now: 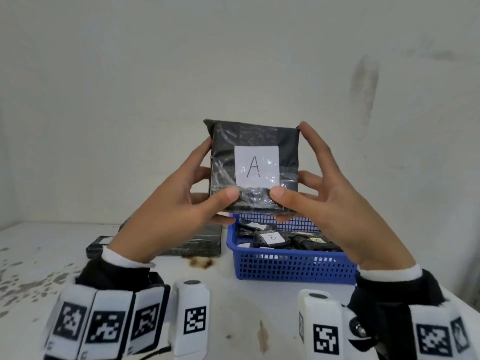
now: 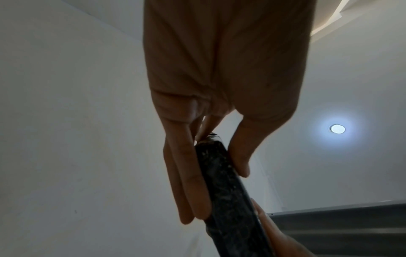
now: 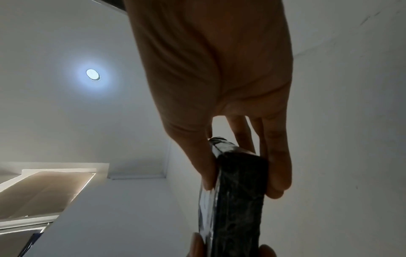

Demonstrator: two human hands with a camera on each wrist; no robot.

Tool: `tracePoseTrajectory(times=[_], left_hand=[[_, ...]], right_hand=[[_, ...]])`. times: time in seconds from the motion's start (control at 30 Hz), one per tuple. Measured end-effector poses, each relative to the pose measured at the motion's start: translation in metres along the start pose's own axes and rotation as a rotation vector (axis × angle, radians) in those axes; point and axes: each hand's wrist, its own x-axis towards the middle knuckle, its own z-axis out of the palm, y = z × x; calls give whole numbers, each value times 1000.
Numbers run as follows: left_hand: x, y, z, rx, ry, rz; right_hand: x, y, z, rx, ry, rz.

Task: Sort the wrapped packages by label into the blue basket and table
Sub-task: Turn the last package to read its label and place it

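Note:
A black wrapped package (image 1: 226, 152) with a white label reading A is held upright in front of the wall, above the blue basket (image 1: 291, 266). My left hand (image 1: 181, 193) grips its left edge, thumb on the front and fingers behind. My right hand (image 1: 324, 193) grips its right edge the same way. In the left wrist view the package (image 2: 228, 191) is seen edge-on between the thumb and fingers of my left hand (image 2: 211, 167). The right wrist view shows the package (image 3: 239, 200) pinched by my right hand (image 3: 239, 175). The basket holds several black packages, one labelled B (image 1: 271, 239).
Two black packages (image 1: 202, 242) lie on the white, stained table (image 1: 233, 320) left of the basket, partly hidden by my left hand. The wall stands right behind the table.

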Motion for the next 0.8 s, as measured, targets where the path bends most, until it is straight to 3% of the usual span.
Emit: tracePoseTrajectory(times=[0.23, 0.57, 0.8], left_hand=[[-2, 2, 10, 51, 3, 18], [-3, 2, 16, 115, 107, 61], [-4, 8, 2, 10, 109, 46]], right_hand=[[-5, -7, 0, -12, -7, -16], [-4, -3, 9, 3, 96, 3], [-4, -9, 5, 94, 58, -14]])
